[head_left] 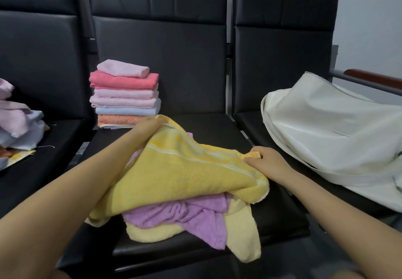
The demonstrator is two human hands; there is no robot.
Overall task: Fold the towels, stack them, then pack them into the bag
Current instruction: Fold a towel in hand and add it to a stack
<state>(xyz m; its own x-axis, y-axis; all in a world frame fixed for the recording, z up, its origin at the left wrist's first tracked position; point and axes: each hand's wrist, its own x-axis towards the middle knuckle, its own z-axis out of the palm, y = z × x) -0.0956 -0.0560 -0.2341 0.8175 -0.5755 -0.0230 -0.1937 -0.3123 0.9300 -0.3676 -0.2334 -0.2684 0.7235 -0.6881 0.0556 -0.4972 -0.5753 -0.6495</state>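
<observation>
1. Both hands grasp the yellow towel (174, 176): the left hand (145, 129) pinches its far corner, the right hand (264, 162) its right corner, holding it above the middle seat (280, 220).
2. Far left, a loose heap of towels (17, 122) lies on the left seat (28, 174).
3. Behind the left hand stands the folded stack (125, 94), pink, blue and orange layers.
4. Under the yellow towel lie a crumpled purple towel (195, 215) and a pale yellow towel (241, 235).
5. On the right seat rests the white bag (339, 135), beside an armrest (372, 78).
</observation>
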